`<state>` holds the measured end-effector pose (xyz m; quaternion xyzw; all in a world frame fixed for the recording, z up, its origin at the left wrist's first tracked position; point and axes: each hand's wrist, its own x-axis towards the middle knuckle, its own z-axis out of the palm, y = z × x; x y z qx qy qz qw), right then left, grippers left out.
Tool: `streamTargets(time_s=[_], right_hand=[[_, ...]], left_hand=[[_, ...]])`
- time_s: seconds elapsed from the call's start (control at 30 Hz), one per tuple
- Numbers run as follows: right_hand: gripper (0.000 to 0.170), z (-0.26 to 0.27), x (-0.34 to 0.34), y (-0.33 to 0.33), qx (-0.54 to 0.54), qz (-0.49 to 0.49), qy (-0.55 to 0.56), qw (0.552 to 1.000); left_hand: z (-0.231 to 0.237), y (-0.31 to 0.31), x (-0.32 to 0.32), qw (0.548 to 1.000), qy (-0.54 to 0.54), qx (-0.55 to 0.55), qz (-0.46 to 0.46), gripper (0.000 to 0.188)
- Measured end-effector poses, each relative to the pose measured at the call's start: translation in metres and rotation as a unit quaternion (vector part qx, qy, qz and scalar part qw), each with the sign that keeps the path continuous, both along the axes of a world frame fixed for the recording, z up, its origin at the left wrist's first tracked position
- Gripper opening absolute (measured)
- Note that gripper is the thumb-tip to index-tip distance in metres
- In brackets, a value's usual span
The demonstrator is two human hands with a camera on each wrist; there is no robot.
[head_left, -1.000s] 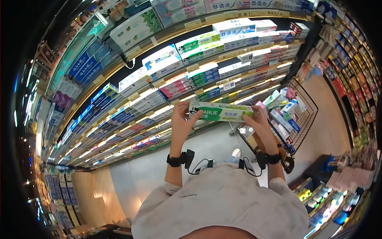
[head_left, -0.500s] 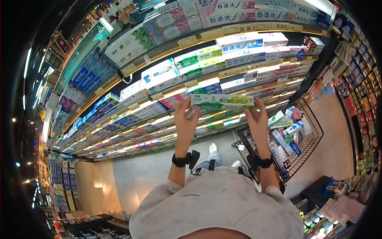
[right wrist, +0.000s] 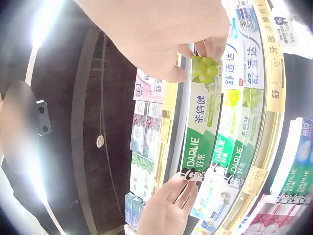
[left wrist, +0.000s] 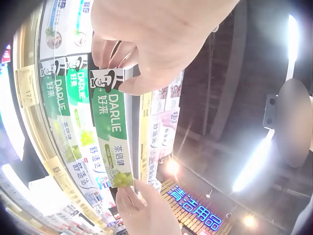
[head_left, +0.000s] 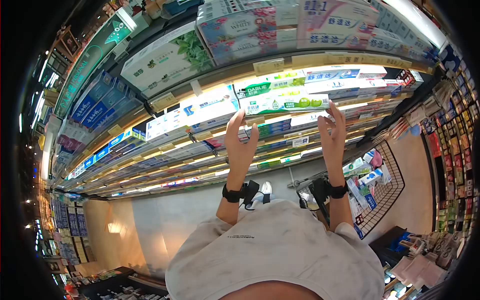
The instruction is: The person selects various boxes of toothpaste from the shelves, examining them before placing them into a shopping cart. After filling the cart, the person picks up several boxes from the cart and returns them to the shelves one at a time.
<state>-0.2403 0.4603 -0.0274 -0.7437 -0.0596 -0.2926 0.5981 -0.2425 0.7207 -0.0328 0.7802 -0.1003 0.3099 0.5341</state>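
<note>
A long white and green Darlie toothpaste box (head_left: pixel 287 104) is held level in front of the lit shelf. My left hand (head_left: pixel 241 145) pinches its left end between thumb and fingers, and my right hand (head_left: pixel 333 140) pinches the other end. In the left wrist view, the box (left wrist: pixel 111 132) lines up alongside matching Darlie boxes (left wrist: pixel 58 93) on the shelf. The right wrist view shows the box's green front (right wrist: pixel 198 149), with the left hand (right wrist: pixel 166 208) at its far end. Directly behind it in the head view is a stacked Darlie box (head_left: pixel 275 84).
White Sensodyne-type boxes (head_left: pixel 332 75) stand right of the Darlie stack, other toothpaste boxes (head_left: pixel 210 106) left. A price-tag rail (head_left: pixel 270 66) runs along the shelf above. A wire shopping cart (head_left: pixel 392 187) with several boxes stands at the right, and another stocked rack (head_left: pixel 450 150) lies beyond.
Both hands have carried the toothpaste box up and forward, from in front of the body to the Darlie stack. The box has turned, so its top side now faces the head camera.
</note>
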Motion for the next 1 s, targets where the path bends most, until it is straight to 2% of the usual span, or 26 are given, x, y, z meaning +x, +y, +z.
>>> streamTargets(time_s=[0.07,0.2,0.33,0.43,0.6,0.8,0.9,1.0], right_hand=[[0.05,-0.001,0.018,0.008,-0.043,-0.022,-0.029,0.998],[0.049,0.007,0.045,0.026,-0.04,-0.04,0.006,0.998],[0.045,0.0,0.069,0.032,-0.145,-0.121,0.002,0.982],[0.042,0.003,0.075,0.038,-0.168,-0.127,0.013,0.977],[0.033,0.001,0.081,0.039,-0.179,-0.135,0.005,0.975],[0.036,-0.007,0.081,0.042,-0.246,-0.155,-0.028,0.956],[0.039,-0.003,0.077,0.049,-0.165,-0.134,0.022,0.977],[0.042,-0.004,0.075,0.052,-0.156,-0.13,0.031,0.979]], left_hand=[[0.006,0.007,0.008,0.999,0.031,0.002,0.016,0.053],[0.012,0.015,0.024,0.998,0.057,-0.013,0.022,0.051],[0.019,0.025,0.036,0.992,0.123,0.018,0.015,0.049],[0.011,0.032,0.043,0.995,0.085,0.053,0.01,0.047],[0.002,0.034,0.052,0.997,0.067,0.043,-0.005,0.05],[0.0,0.034,0.056,0.996,0.038,0.078,0.004,0.049],[0.002,0.035,0.055,0.997,0.043,0.062,0.004,0.048],[0.009,0.034,0.053,0.999,0.037,0.04,0.001,0.044]])
